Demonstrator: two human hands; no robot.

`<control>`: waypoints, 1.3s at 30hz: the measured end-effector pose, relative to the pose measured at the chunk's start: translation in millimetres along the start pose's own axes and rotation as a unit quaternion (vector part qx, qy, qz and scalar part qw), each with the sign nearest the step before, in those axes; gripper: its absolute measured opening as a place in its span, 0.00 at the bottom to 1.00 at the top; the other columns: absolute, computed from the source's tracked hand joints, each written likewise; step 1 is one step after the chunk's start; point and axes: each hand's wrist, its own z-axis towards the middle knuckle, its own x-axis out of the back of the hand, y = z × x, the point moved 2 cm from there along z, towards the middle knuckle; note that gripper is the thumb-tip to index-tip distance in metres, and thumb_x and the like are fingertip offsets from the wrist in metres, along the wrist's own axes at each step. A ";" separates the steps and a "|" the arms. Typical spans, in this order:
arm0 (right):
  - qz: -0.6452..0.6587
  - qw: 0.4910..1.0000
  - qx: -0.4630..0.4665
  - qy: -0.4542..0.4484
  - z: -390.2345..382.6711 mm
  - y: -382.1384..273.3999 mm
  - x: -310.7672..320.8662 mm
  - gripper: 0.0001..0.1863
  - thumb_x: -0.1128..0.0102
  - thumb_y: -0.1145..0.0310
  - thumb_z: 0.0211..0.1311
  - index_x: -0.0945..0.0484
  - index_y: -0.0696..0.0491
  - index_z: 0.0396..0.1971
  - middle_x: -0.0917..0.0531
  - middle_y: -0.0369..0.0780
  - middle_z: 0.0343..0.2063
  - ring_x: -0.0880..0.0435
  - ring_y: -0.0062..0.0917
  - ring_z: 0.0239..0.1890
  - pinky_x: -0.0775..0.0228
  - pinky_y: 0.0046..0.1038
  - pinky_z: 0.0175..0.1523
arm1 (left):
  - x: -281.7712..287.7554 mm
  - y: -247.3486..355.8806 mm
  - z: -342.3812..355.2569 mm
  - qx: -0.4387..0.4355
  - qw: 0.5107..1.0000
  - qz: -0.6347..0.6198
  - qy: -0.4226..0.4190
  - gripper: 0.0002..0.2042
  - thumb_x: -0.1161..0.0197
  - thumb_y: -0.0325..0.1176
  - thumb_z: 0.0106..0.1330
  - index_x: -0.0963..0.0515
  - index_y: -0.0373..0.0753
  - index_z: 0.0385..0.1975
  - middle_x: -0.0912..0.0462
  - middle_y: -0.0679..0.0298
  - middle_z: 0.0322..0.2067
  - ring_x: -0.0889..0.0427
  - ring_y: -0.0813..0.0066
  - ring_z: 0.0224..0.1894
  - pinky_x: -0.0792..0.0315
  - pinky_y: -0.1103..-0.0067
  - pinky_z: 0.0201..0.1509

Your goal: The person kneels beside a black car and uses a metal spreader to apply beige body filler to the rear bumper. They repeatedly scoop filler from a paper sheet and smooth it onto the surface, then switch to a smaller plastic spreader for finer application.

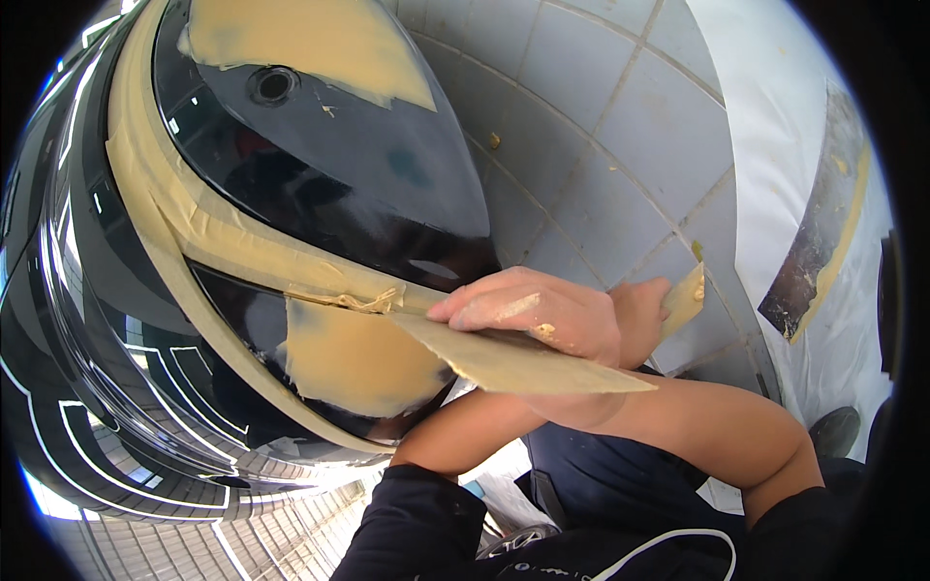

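Note:
My forearms cross in front of a glossy black car body panel. My right hand, flecked with putty, grips a flat tan putty spreader. The spreader's left corner meets the panel beside the masking tape and a tan putty patch. Farther right and partly hidden behind it, my left hand is closed on a smaller putty-coloured plate. Another broad putty patch covers the panel's top, above a round hole. Wrinkled masking tape runs between the dark sections.
Grey floor tiles lie beyond the panel, with small putty crumbs on them. On white sheeting at the right rests a dark, putty-edged board. A white cable hangs across my dark clothing.

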 end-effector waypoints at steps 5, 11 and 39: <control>0.010 0.999 0.041 -0.007 -0.4 8.0 -3.9 0.13 0.28 0.74 0.56 0.18 0.63 0.40 0.13 0.49 0.39 0.10 0.38 0.40 0.18 0.28 0.46 | 3.1 1.8 3.6 0.010 1.000 -0.009 -0.024 0.07 0.39 0.32 0.71 0.24 0.33 0.38 0.18 0.41 0.31 0.20 0.36 0.36 0.27 0.55 0.41; 0.022 0.999 0.038 -0.005 -0.5 13.7 -4.4 0.14 0.28 0.72 0.57 0.18 0.63 0.40 0.13 0.49 0.40 0.10 0.39 0.41 0.17 0.29 0.46 | 4.2 1.1 8.4 0.016 0.999 -0.010 -0.035 0.08 0.39 0.32 0.72 0.23 0.33 0.39 0.18 0.41 0.31 0.20 0.36 0.36 0.27 0.55 0.40; 0.034 0.999 -0.016 0.022 23.1 2.0 -2.7 0.07 0.31 0.82 0.61 0.23 0.64 0.35 0.14 0.48 0.35 0.10 0.34 0.36 0.17 0.29 0.42 | 2.3 1.2 14.8 0.029 0.999 -0.009 -0.028 0.08 0.38 0.30 0.70 0.24 0.31 0.36 0.18 0.40 0.32 0.20 0.34 0.39 0.28 0.55 0.42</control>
